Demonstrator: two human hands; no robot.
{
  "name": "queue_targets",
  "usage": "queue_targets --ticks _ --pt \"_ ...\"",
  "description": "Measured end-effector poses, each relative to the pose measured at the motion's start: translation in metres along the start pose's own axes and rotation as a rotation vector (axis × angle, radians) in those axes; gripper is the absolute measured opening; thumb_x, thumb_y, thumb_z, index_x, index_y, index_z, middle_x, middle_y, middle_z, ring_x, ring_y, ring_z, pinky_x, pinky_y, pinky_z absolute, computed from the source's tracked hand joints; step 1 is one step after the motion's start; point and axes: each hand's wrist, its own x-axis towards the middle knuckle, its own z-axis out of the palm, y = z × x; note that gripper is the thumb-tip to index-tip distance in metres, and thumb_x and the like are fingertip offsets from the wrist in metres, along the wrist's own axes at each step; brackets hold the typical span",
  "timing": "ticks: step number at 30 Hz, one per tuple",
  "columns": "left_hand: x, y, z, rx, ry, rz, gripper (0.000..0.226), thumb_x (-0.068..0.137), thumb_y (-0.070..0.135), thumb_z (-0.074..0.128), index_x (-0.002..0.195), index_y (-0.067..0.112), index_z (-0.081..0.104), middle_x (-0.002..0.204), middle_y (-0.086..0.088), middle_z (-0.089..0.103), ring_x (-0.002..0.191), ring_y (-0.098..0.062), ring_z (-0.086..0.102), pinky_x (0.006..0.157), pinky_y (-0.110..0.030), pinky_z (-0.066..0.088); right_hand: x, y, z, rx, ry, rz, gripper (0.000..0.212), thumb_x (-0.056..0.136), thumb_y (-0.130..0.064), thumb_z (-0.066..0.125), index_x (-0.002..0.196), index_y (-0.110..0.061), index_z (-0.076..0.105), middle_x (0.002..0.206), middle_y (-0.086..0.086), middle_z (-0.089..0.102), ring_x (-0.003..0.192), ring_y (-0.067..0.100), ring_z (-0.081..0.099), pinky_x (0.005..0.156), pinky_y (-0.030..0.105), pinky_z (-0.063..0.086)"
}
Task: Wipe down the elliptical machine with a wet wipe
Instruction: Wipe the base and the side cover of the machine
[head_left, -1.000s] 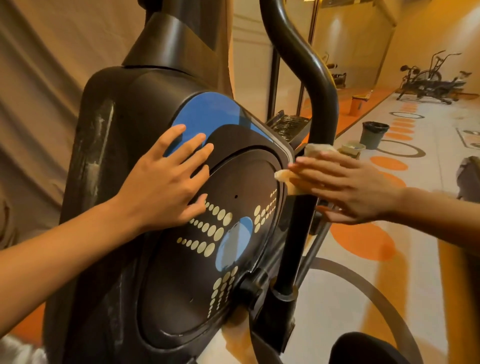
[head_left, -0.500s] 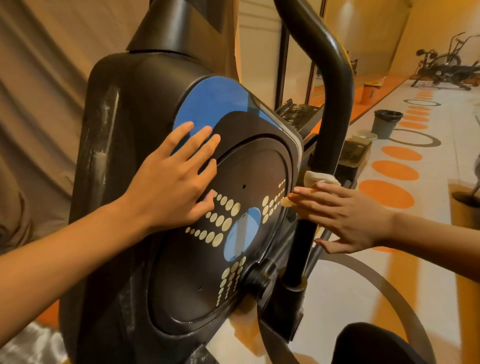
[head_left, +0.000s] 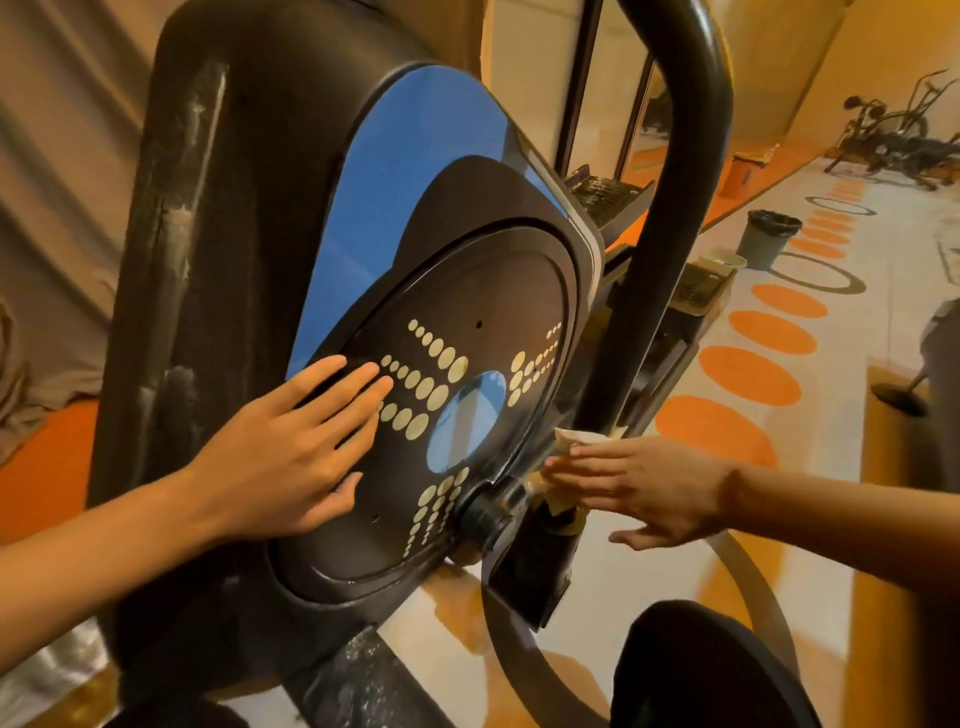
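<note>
Glossy blue-and-black plastic flywheel cover (head_left: 431, 291), scuffed dusty housing edge (head_left: 171, 249), smooth black handlebar tube (head_left: 670, 234), crumpled wipe (head_left: 574, 439)

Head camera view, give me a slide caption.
Left hand flat on the elliptical's side cover; right hand presses a wet wipe beside the crank hub.

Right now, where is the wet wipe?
In the head view, right of centre, the wet wipe lies under the right hand, pressed against the black swing arm low down, beside the crank hub.
</note>
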Motion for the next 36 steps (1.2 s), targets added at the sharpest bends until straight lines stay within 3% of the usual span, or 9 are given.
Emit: queue_targets --ticks 3,7,10,14,18,21,24,31,36 --pt "-0.003 0.001 0.004 0.01 -0.018 0.008 0.062 0.097 0.039 0.039 0.129 -0.006 0.067 0.152 -0.03 0.048 0.147 -0.044 0.041 0.126 -0.056 0.019 -0.001 0.042 -0.033 -0.053 0.106 0.193 0.061 0.102 -0.049 0.033 0.15 -0.012 0.044 0.154 0.018 0.048 0.148 0.035 0.038 0.127 0.047 0.01" --pt "-0.009 0.0 0.008 0.064 -0.028 0.04 0.062 0.099 0.039 0.038 0.132 -0.007 0.064 0.155 -0.03 0.044 0.15 -0.044 0.035 0.129 -0.055 0.008 -0.001 0.047 -0.046 -0.051 0.178 0.463 0.063 0.105 -0.052 0.027 0.149 -0.011 0.047 0.16 0.018 0.032 0.155 0.034 0.019 0.129 0.048 0.001" --pt "-0.01 -0.003 0.01 0.081 -0.026 0.056 0.061 0.099 0.038 0.039 0.132 -0.007 0.064 0.155 -0.03 0.044 0.15 -0.043 0.035 0.129 -0.055 0.007 0.011 0.0 -0.015 0.021 0.065 0.382 0.064 0.105 -0.052 0.026 0.137 -0.012 0.065 0.148 0.019 0.054 0.152 0.031 0.019 0.129 0.047 -0.002" --pt "-0.012 -0.003 0.016 0.103 -0.009 0.066 0.062 0.101 0.039 0.035 0.133 -0.007 0.063 0.155 -0.031 0.044 0.15 -0.044 0.036 0.128 -0.055 0.008 0.017 -0.023 0.004 0.052 -0.112 0.279 0.068 0.106 -0.049 0.019 0.133 -0.01 0.068 0.144 0.018 0.059 0.144 0.036 0.043 0.127 0.049 0.006" --pt "-0.012 -0.002 0.02 0.12 0.032 0.059 0.062 0.102 0.038 0.034 0.134 -0.008 0.062 0.156 -0.031 0.043 0.15 -0.045 0.035 0.128 -0.055 0.01 0.004 0.0 -0.011 0.059 0.028 0.28 0.057 0.101 -0.044 0.033 0.135 -0.008 0.063 0.148 0.018 0.053 0.146 0.036 0.04 0.124 0.052 0.018" --pt "-0.013 -0.001 0.021 0.126 0.044 0.05 0.062 0.102 0.038 0.036 0.134 -0.008 0.062 0.156 -0.031 0.043 0.151 -0.044 0.034 0.128 -0.055 0.011 0.0 0.003 -0.015 0.081 0.129 0.425 0.062 0.104 -0.048 0.03 0.145 -0.006 0.049 0.156 0.017 0.045 0.154 0.033 0.025 0.128 0.05 0.009" --pt "-0.012 -0.001 0.021 0.127 0.058 0.052 0.062 0.102 0.038 0.035 0.135 -0.008 0.061 0.156 -0.031 0.042 0.151 -0.045 0.034 0.127 -0.056 0.011 0.01 -0.034 0.011 0.178 0.121 0.41 0.063 0.105 -0.048 0.027 0.144 -0.005 0.049 0.154 0.015 0.044 0.155 0.027 0.019 0.129 0.045 0.003" --pt "-0.013 0.0 0.022 0.137 0.072 0.065 0.061 0.101 0.038 0.038 0.135 -0.008 0.06 0.156 -0.03 0.044 0.151 -0.044 0.034 0.125 -0.057 0.017 0.02 -0.087 0.057 0.279 0.05 0.331 0.063 0.11 -0.033 0.011 0.143 0.0 0.053 0.157 0.014 0.04 0.152 0.029 0.031 0.126 0.041 0.011" --pt "-0.013 0.0 0.021 0.151 0.076 0.075 0.061 0.102 0.04 0.038 0.134 -0.006 0.061 0.155 -0.029 0.045 0.15 -0.044 0.035 0.125 -0.057 0.016 0.021 -0.091 0.05 0.326 0.151 0.378 0.057 0.108 -0.033 0.021 0.148 0.0 0.046 0.157 0.018 0.041 0.15 0.032 0.034 0.124 0.045 0.018"
